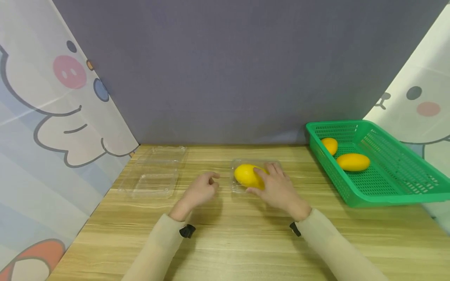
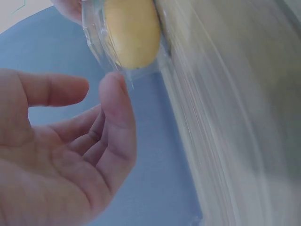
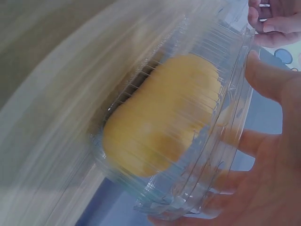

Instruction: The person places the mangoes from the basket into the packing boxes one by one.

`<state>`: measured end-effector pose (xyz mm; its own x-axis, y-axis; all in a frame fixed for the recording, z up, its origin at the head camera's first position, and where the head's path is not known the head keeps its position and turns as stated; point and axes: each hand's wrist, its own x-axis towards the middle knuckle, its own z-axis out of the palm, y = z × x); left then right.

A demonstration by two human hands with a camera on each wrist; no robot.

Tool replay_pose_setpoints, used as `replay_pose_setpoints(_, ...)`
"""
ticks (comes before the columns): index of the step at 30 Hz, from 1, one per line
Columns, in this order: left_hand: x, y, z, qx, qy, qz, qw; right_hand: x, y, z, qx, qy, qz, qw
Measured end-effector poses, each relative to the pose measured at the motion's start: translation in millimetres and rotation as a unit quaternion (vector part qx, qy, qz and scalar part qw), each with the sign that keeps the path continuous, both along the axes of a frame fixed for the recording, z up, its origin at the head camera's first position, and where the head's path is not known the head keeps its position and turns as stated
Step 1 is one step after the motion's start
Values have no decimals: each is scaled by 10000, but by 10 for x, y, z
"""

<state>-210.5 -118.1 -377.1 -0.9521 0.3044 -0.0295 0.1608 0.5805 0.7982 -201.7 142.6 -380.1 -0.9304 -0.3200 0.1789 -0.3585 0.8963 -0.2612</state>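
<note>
A mango-like yellow fruit (image 1: 247,175) lies in a clear plastic box (image 3: 237,110) on the table. Spread over the box is my right hand (image 1: 279,189). Its thumb meets the near rim, one finger touches the fruit, and the others reach the far side, gripping the box across. The fruit's right end is partly hidden under this hand. To the left of the box, my left hand (image 1: 202,190) hovers with loosely bent fingers and holds nothing. In the left wrist view a gap shows between its thumb and forefinger, just short of the box.
Other clear plastic boxes (image 1: 151,175) sit on the left part of the wooden table (image 1: 228,242). At the right stands a green basket (image 1: 390,199) with two yellow-orange fruits (image 1: 353,162) inside. A grey partition (image 1: 225,78) closes off the back.
</note>
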Motion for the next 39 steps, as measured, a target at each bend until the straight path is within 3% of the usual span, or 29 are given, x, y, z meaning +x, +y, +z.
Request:
replay_pose_setpoints(7, -26, -98, 34, -439, 631, 305, 9966, -22, 67, 20, 2, -22, 53, 10000)
replay_pose_setpoints(10, -36, -178, 33, -766, 1077, 384, 9905, -43, 104, 25, 34, -12, 65, 10000)
replay_pose_setpoints(16, -34, -354, 34, -1460, 2158, 485, 9642, -95, 162, 33, 95, 13, 80, 9999)
replay_pose_setpoints(21, -29, -513, 25, -1791, 2747, 576, 9430, -116, 191, 38, 40, -104, 41, 9999)
replay_pose_setpoints(27, -50, -744, -8, -2266, 3080, 758, 9209, -138, 230, 23, -18, -108, 29, 9999)
replay_pose_setpoints(39, -19, -1185, -8, -2356, 3098, 1068, 9149, -261, 354, 45, 55, -149, 51, 9999)
